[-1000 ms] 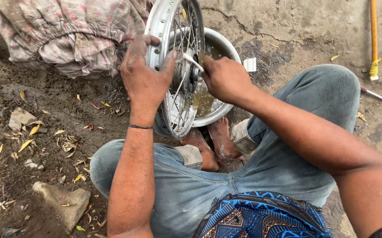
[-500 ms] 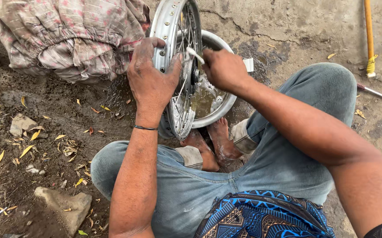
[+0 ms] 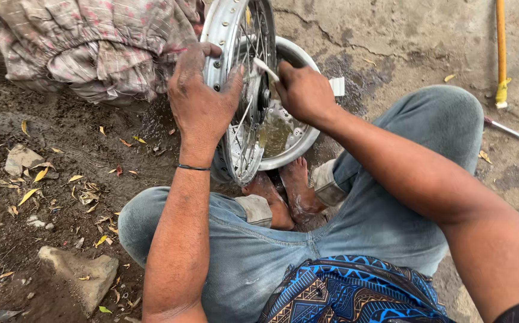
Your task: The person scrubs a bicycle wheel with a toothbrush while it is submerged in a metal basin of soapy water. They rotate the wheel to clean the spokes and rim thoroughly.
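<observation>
Wheel (image 3: 238,90) is held upright on the ground at 12 o'clock, gripped at the rim by the left hand (image 3: 202,98), fingers curled over it. A small brush (image 3: 265,67) is pinched by the right hand (image 3: 304,93). Spokes look partly cleaned; grime remains. Basin (image 3: 298,140) crowds the wheel at 1 o'clock, cloth bundle (image 3: 92,45) at 10; open ground lies at 3.

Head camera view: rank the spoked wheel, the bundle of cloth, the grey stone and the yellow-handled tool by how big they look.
1. bundle of cloth, partly cut off
2. spoked wheel, close behind
3. grey stone
4. yellow-handled tool, long but thin

The stone lies nearer the camera, so its rank is unsure.
</observation>
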